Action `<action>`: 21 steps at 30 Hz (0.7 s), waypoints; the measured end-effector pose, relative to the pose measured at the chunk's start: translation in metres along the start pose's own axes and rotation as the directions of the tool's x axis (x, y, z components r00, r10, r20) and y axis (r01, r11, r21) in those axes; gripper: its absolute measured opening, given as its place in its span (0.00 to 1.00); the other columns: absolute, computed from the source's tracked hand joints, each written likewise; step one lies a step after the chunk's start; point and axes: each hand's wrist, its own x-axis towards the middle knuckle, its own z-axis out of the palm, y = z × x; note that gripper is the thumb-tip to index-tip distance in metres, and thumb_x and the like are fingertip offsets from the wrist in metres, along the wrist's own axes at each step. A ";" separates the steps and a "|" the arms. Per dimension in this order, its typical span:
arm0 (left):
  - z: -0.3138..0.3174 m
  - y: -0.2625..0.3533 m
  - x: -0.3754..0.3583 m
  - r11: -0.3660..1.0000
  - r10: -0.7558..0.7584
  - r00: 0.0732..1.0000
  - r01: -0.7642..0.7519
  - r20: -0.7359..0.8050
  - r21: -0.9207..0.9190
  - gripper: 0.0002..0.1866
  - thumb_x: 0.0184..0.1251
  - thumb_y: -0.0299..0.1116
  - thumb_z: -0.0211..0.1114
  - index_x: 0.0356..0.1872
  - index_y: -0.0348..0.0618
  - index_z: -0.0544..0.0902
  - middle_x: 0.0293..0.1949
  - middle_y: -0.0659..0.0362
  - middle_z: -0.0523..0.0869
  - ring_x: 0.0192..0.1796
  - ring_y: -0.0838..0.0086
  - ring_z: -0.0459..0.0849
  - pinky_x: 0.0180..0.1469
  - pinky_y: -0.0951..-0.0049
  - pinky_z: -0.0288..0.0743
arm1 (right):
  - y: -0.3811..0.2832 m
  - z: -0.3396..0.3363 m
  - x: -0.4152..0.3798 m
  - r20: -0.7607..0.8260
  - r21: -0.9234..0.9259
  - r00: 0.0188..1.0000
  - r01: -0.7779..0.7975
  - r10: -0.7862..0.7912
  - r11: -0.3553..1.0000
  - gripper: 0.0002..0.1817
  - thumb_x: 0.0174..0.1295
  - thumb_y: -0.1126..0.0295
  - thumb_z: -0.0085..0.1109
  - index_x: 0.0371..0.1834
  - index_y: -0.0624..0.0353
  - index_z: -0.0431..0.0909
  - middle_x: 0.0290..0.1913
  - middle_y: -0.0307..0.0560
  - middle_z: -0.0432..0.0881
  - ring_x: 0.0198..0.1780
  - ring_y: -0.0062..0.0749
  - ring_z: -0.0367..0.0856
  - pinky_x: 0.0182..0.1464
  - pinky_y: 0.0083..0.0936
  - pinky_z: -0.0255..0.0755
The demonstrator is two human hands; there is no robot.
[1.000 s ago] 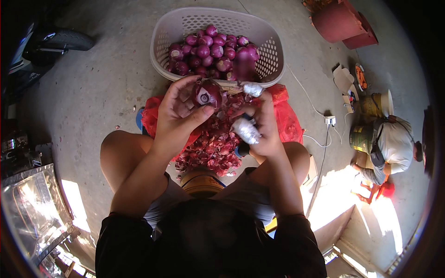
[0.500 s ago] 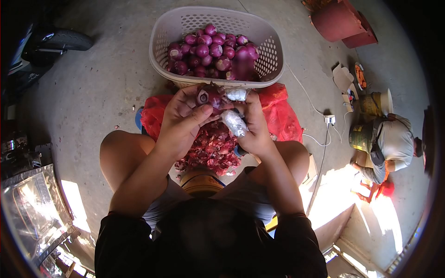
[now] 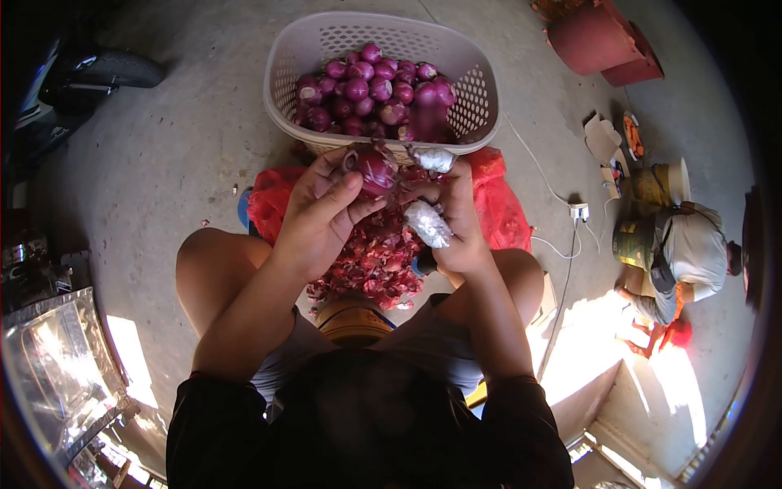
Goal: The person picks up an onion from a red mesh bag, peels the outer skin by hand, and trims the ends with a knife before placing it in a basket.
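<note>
A red onion (image 3: 375, 171) with loose, torn skin is in the fingers of my left hand (image 3: 314, 216), in front of the basket. My right hand (image 3: 460, 232) is just to its right, thumb and a finger wrapped in silvery foil-like covering (image 3: 428, 224). Papery onion skin (image 3: 415, 183) shows between those wrapped fingers, close to the onion. Whether the right hand also holds a small tool is hidden. Beyond both hands, several peeled-looking purple onions (image 3: 358, 90) fill part of a grey perforated basket (image 3: 285, 98). Beneath lies a heap of red onion skins (image 3: 375, 261).
Red mesh sacking (image 3: 505, 204) lies under the basket's near side. A round container (image 3: 354, 322) stands between my knees. To the right are a power socket (image 3: 578, 210) with cables, buckets (image 3: 635, 244) and another person (image 3: 692, 253) bending over. A tyre (image 3: 122, 69) is at upper left.
My right hand has moved right, away from the onion, drawing skin with it. More of the onion's surface now shows in my left hand.
</note>
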 end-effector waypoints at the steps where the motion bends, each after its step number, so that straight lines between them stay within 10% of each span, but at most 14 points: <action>1: -0.001 -0.001 0.000 1.000 -0.001 1.000 0.001 0.007 -0.005 0.16 0.66 0.30 0.56 0.53 0.42 0.69 0.50 0.58 0.78 0.51 0.72 0.78 0.54 0.69 0.75 | 0.007 -0.003 0.000 0.038 -0.127 0.998 0.054 -0.049 0.990 0.32 0.57 0.77 0.57 0.60 0.58 0.47 0.40 0.53 0.79 0.43 0.36 0.79 0.45 0.27 0.70; 16: 0.004 0.000 -0.004 0.998 -0.062 0.997 0.064 0.053 -0.029 0.16 0.68 0.34 0.54 0.53 0.37 0.70 0.50 0.54 0.78 0.52 0.67 0.79 0.55 0.71 0.74 | 0.019 -0.001 -0.002 0.012 -0.198 0.990 0.140 -0.140 0.970 0.24 0.56 0.78 0.58 0.53 0.59 0.57 0.42 0.51 0.80 0.44 0.37 0.81 0.45 0.26 0.71; 21: 0.005 0.000 -0.006 0.994 -0.071 0.995 0.076 0.070 -0.080 0.16 0.68 0.36 0.53 0.51 0.38 0.72 0.49 0.56 0.79 0.50 0.71 0.80 0.54 0.72 0.74 | 0.008 0.004 -0.003 -0.087 0.239 0.996 0.047 -0.027 0.970 0.21 0.59 0.81 0.53 0.54 0.60 0.59 0.45 0.48 0.76 0.48 0.30 0.77 0.49 0.23 0.68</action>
